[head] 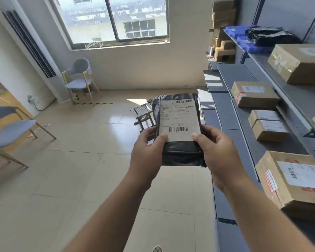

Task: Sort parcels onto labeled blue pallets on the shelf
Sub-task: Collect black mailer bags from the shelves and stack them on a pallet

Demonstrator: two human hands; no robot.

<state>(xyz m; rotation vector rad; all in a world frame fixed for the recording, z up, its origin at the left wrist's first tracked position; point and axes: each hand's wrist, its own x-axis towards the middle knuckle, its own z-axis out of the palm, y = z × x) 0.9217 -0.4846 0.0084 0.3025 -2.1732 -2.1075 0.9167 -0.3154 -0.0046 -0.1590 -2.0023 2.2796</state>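
Grey shelf (231, 73) runs along right wall, several tiers. Cardboard boxes on tiers; largest box (295, 180) nearest, bottom right. Blue pallet (244, 40) at far end of upper tier, black bag (269, 36) lying on it. Black parcel (180, 153) held mid-air over tiled floor, left of shelf, not touching it. Left hand (145, 153) grips its lower left edge, right hand (218, 153) its lower right. Thumbs press on lower corners of label (178, 117); other fingers wrap underneath, mostly hidden. Label faces up, two barcodes, text unreadable.

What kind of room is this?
Probably a small parcel sorting room: grey shelves hold labelled cardboard boxes, a blue pallet carries a black bag, and the held black parcel bears a shipping label.
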